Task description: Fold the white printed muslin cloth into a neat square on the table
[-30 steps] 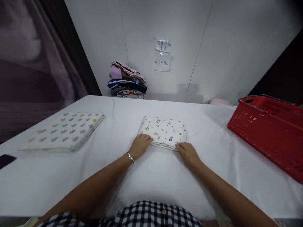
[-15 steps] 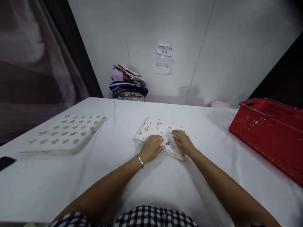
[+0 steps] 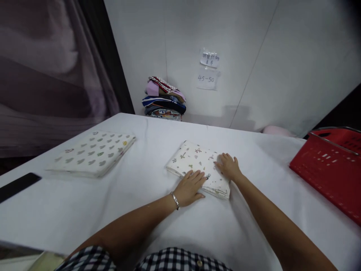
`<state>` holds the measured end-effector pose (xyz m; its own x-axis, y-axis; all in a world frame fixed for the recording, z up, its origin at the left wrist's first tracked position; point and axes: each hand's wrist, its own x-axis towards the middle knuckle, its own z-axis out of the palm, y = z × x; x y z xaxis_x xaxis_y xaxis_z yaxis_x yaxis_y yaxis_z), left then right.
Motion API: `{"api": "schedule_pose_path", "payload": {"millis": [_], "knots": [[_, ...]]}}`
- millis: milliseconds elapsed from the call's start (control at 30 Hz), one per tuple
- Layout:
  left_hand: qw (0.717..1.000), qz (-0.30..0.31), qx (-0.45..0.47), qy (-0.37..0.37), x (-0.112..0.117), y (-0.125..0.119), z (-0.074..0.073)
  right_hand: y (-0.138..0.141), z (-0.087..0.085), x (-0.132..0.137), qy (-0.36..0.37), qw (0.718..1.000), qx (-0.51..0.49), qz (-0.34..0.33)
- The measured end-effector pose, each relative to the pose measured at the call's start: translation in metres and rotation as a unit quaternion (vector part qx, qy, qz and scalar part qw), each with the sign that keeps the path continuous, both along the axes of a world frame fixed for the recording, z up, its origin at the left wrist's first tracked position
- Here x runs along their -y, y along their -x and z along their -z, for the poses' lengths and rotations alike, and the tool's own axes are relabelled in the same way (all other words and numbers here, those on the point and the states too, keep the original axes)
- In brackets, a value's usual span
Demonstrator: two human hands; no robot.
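A folded white cloth (image 3: 194, 160) with small printed plants and figures lies flat on the white-covered table (image 3: 126, 210), directly in front of me. My left hand (image 3: 190, 188), a silver bracelet at its wrist, rests on the cloth's near edge, fingers stretched out over the fabric. On the cloth's right side lies my right hand (image 3: 228, 166), its fingers spread and touching the top layer. Several folded layers show along the near right edge. Neither hand grips the fabric.
Another folded white cloth (image 3: 93, 152) with grey prints lies at the left, and a black flat object (image 3: 19, 187) near the left edge. A red basket (image 3: 327, 165) stands at the right. Folded fabrics (image 3: 165, 98) are stacked by the wall, below paper signs (image 3: 208, 78).
My right hand has moved outward to the cloth's right edge and its fingers have spread. My left fingers have straightened flat on the near side. The whole view has shifted slightly left.
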<state>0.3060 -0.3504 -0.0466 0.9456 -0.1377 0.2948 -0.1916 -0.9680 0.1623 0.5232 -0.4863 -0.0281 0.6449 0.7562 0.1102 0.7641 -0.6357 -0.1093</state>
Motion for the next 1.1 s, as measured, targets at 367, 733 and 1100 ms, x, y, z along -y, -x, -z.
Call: {"api": "schedule_pose_path", "payload": {"millis": [367,733,1100], "knots": [[0.997,-0.067,-0.010,-0.025,-0.052,-0.026,0.004,-0.034,-0.012,0.009,0.072,0.989,-0.107,0.069],[0.916,-0.213,0.031,0.339,-0.067,-0.003,-0.006,0.027,-0.003,0.059,-0.081,0.991,-0.078,0.077],[0.822,-0.284,-0.035,0.492,-0.019,0.027,-0.004,0.108,-0.024,-0.015,-0.172,0.933,-0.184,-0.256]]}}
